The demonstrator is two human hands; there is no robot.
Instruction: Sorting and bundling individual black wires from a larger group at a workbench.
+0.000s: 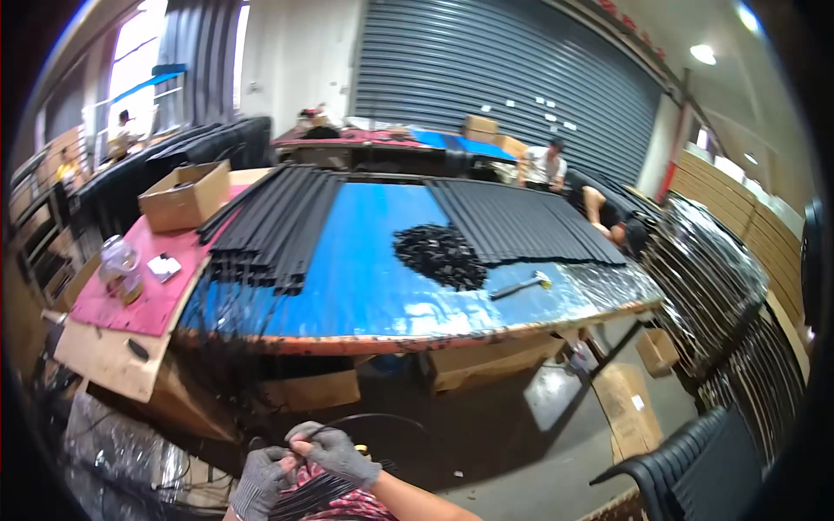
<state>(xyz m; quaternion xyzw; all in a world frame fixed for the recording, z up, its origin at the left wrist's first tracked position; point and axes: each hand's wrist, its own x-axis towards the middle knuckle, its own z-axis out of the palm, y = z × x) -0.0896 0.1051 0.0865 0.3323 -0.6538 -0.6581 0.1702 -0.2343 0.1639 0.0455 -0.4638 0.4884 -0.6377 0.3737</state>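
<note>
My left hand (263,480), in a grey glove with bare fingertips, is closed at the bottom of the view; what it pinches is too small to make out. Touching it, my right hand (334,453) wears a matching glove and pinches a thin black cord (382,416), which arcs out to the right. Below both hands a bundle of black cords (317,495) lies over red patterned cloth (360,505) on my lap. More dark strands (234,347) hang blurred by the near left of the table.
A blue-topped table (365,304) ahead bears black slats (274,226), ribbed black strips (530,221), a heap of small black pieces (440,255) and a hammer (519,286). Left stand a cardboard box (185,198) and a clear jar (120,267). Two people work at the far right.
</note>
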